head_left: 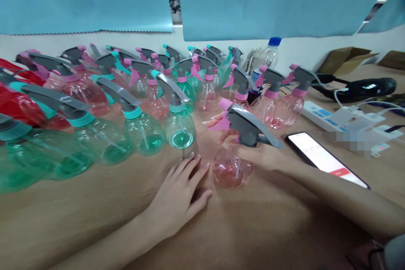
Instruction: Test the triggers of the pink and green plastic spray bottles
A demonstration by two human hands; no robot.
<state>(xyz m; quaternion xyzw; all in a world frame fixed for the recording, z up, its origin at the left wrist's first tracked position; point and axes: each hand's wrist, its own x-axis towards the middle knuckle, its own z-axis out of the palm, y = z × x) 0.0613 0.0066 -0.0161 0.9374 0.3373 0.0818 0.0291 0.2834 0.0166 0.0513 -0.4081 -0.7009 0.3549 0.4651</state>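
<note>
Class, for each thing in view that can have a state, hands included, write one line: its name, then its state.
Left hand: open, palm down on the table
Right hand: closed around the held bottle's neck
Held bottle: spray head on
Green bottles: standing, spray heads on
Clear bottle: capped
Phone: face up, screen lit
Power strip: plugs in
Blue blinds: lowered

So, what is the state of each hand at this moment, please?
Left hand: open, empty, resting on the table.
Right hand: closed around the neck of a pink spray bottle.
</note>
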